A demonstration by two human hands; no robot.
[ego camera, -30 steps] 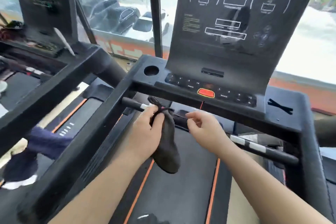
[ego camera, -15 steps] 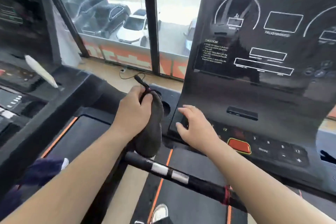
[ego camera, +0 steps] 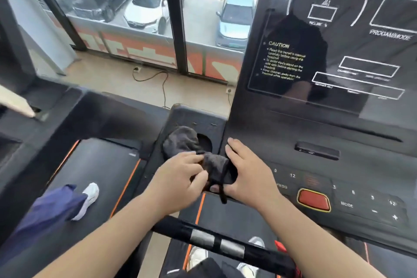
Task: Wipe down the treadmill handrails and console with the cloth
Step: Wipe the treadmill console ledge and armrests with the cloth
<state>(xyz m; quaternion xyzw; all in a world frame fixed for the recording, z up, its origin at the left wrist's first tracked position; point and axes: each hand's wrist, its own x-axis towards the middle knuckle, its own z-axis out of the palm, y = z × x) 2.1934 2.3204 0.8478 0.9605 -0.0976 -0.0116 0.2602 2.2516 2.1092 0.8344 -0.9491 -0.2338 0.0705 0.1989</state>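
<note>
Left hand (ego camera: pixel 180 176) pinches the cloth (ego camera: pixel 182 140), bunched on the console (ego camera: pixel 316 133) beside the cup hole (ego camera: pixel 206 143); right hand (ego camera: pixel 246 171) lies flat, fingers straight, on its edge. A swipe right might press the red button (ego camera: pixel 313 200)

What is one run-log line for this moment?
left hand: grips dark grey cloth | right hand: flat on black treadmill console | cloth: at round cup hole

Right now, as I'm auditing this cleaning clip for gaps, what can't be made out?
All head view:
- Cup holder: partly covered by the cloth.
- Console screen: cut off by top and right edges.
- Front handrail: ends hidden behind both forearms.
- Right hand: thumb under cloth, grip unclear; left hand pinches it.
- Rightmost keypad labels: blurred.
</note>
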